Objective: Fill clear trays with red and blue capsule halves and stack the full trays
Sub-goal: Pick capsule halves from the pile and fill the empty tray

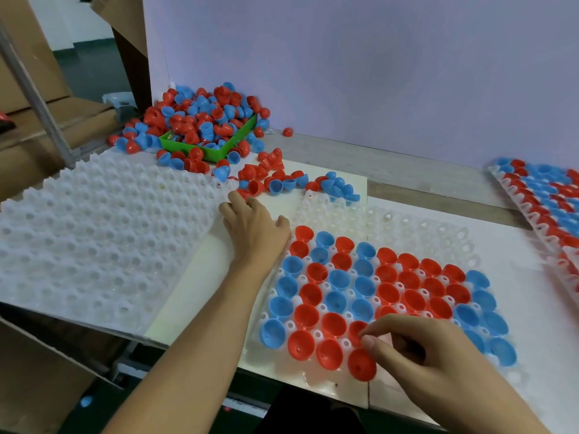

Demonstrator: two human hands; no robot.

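We see white worktop carrying half-filled clear tray, empty tray stack, green bin, loose capsule halves, filled tray far right.

Cardboard boxes, white backboard.

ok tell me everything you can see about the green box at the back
The green box is a shallow, square, open-topped bin that looks like plastic. It sits level in the table's far left corner by the white wall, one corner toward the camera. Red and blue capsule halves overfill it and spill round its sides. Neither hand touches it.
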